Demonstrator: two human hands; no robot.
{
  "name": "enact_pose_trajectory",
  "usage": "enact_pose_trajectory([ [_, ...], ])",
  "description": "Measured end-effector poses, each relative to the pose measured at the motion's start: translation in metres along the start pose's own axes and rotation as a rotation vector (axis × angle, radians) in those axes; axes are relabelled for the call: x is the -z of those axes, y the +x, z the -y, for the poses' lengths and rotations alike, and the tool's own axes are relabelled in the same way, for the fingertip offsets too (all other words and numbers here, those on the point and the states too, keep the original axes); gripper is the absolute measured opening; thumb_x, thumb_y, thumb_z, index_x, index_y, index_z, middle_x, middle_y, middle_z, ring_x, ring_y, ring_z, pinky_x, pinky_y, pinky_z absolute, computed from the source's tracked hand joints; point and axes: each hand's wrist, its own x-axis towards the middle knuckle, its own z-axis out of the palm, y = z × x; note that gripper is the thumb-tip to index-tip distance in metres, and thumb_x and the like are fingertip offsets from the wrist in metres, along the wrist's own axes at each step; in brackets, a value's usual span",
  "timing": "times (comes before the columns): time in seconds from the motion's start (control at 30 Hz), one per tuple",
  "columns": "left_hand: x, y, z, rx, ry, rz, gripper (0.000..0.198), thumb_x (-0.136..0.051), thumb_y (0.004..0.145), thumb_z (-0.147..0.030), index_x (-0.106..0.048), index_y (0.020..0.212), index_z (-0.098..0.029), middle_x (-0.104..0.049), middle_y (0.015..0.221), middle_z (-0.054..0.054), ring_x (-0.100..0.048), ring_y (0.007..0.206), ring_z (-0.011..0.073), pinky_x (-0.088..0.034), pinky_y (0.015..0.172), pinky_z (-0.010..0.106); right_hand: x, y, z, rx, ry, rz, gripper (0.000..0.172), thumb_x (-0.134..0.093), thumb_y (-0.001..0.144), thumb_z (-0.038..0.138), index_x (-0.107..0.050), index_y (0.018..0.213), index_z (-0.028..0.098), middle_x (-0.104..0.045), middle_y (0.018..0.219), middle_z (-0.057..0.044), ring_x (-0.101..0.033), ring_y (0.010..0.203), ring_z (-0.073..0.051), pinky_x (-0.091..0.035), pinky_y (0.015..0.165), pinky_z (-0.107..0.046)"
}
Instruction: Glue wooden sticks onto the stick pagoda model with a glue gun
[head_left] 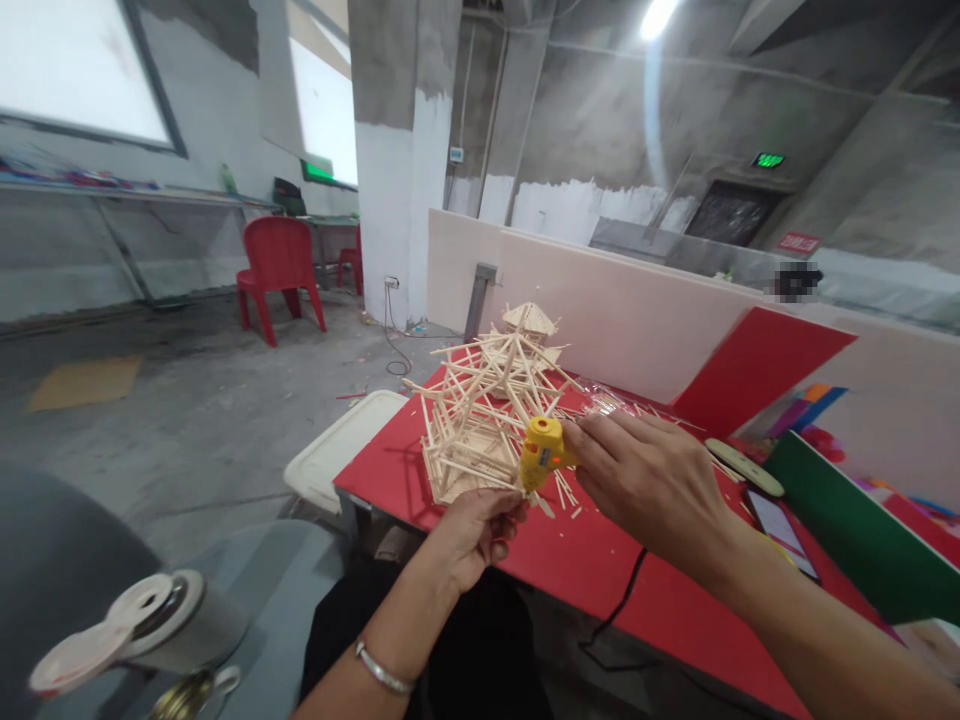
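Observation:
A yellow hot glue gun [541,452] is in my right hand [649,475], its fingers wrapped round the handle. The gun points down, its nozzle close to the fingertips of my left hand [480,530]. My left fingers are pinched together at the near corner of a model building [469,450] made of thin wooden sticks; what they hold is hidden. The model has an open lattice of sticks and a peaked, roof-like top [529,318]. Short loose sticks [564,488] lie beside it on the red table [600,585].
A black cord [626,600] hangs over the table's front edge. To the right are a phone [781,530] and a green board [862,530]. A pale partition [622,300] stands behind. At left are a white stool [345,450] and a lidded cup [184,620].

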Motion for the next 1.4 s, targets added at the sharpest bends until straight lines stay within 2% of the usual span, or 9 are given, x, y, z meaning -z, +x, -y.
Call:
enact_pose_trajectory([
  [0.63,0.0001,0.0001,0.0003,-0.009,0.003,0.006,0.018,-0.073,0.061,-0.027,-0.064,0.069,-0.013,-0.058,0.058,-0.002,-0.044,0.044,0.0044,-0.022,0.037,0.015,-0.0016,0.0012,0.0002,0.009,0.007,-0.012,0.018,-0.050,0.089,0.016,-0.062,0.102,0.013,-0.065,0.080,-0.004,-0.053,0.072,-0.014,-0.031,0.062,-0.029],
  [1.4,0.0012,0.0007,0.0010,0.004,-0.002,0.002,0.020,-0.076,0.061,-0.026,-0.064,0.070,-0.013,-0.059,0.058,-0.002,-0.045,0.046,0.0053,-0.022,0.038,0.017,0.0017,-0.0003,-0.0009,-0.006,0.017,-0.002,0.017,-0.049,0.089,0.020,-0.062,0.100,0.016,-0.064,0.079,-0.002,-0.051,0.070,-0.014,-0.030,0.061,-0.030],
])
